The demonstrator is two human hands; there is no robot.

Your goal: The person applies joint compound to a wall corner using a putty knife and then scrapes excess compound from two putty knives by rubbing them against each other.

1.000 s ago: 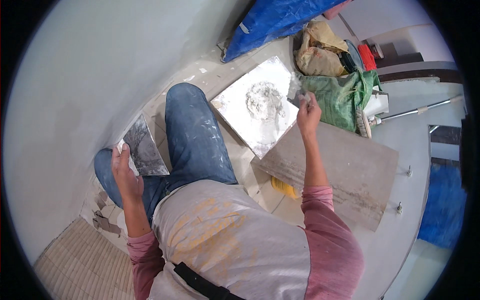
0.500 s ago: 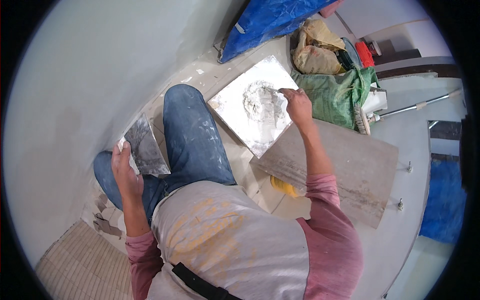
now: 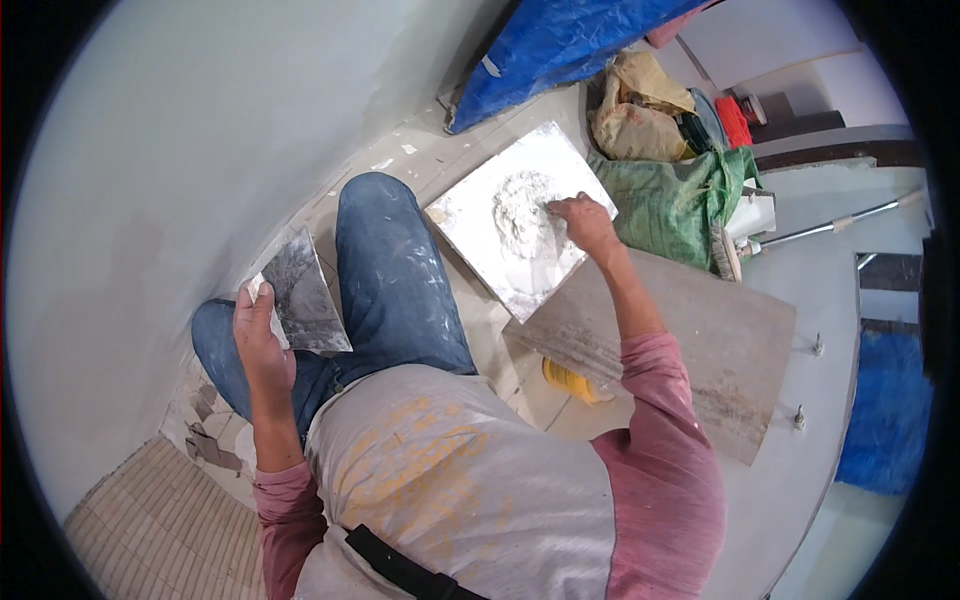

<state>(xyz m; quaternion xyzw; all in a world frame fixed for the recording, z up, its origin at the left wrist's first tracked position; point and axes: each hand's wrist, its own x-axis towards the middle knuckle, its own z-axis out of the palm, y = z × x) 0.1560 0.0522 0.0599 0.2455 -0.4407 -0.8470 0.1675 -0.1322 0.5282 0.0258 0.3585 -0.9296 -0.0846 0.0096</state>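
My left hand (image 3: 262, 335) is closed round the white-smeared back edge of a wide putty knife (image 3: 308, 292). Its broad grey metal blade, streaked with filler, sits between the wall and my bent knee. Over the right half of a square white board (image 3: 530, 285), my right hand (image 3: 588, 225) is closed in a pinch on a thin tool, most of which the fingers hide. The fingertips are at the right edge of a lumpy heap of white filler (image 3: 517, 215) on that board.
A pale wall (image 3: 180, 180) runs along my left. Beside the board lie a large grey-brown panel (image 3: 690, 340) and a green woven sack (image 3: 670, 200). A yellow container (image 3: 568, 380) is partly under the panel. Blue sheeting (image 3: 540, 60) hangs at the far side.
My right hand has shifted slightly down and left over the board, and the filler now looks more heaped and lumpy. My left hand still holds the wide putty knife.
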